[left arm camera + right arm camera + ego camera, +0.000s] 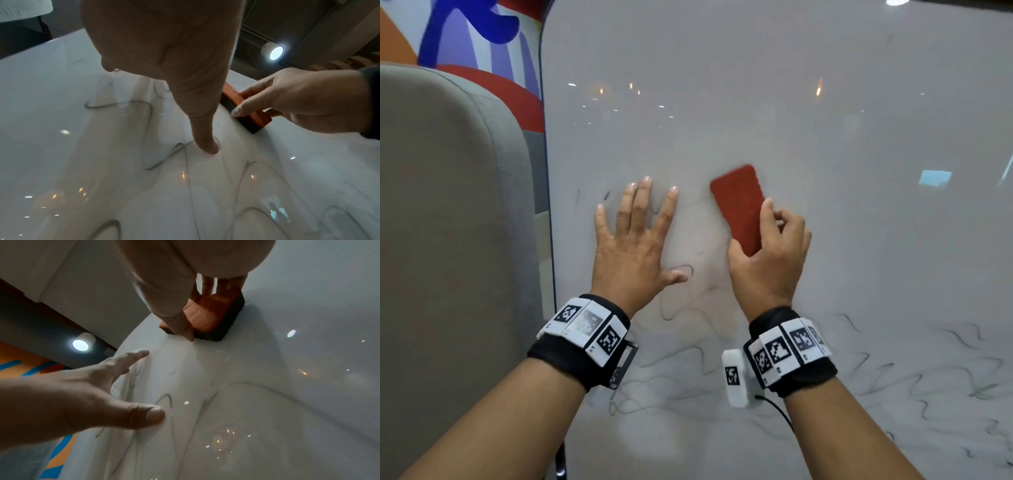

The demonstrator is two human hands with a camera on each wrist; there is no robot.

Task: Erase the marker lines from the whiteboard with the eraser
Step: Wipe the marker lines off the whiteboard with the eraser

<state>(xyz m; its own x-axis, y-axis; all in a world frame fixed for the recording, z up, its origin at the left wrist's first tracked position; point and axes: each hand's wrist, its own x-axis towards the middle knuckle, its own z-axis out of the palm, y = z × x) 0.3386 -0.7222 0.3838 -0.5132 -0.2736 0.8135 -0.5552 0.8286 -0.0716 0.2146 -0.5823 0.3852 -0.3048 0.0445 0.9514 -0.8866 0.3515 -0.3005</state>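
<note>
The whiteboard (791, 120) fills most of the head view; its upper part looks wiped, while wavy black marker lines (945, 370) cover its lower part. My right hand (767, 253) grips a red eraser (739, 202) with a dark felt underside, pressed flat against the board, thumb on one long edge and fingers on the other. The eraser (213, 311) shows the same hold in the right wrist view. My left hand (633, 240) lies flat on the board with fingers spread, left of the eraser (248, 112). A marker loop (144, 113) runs beside my left thumb.
A grey padded panel (448, 222) stands just left of the board's edge. Behind it is a wall with blue, red and orange shapes (472, 34). A round ceiling lamp (275, 52) shines above.
</note>
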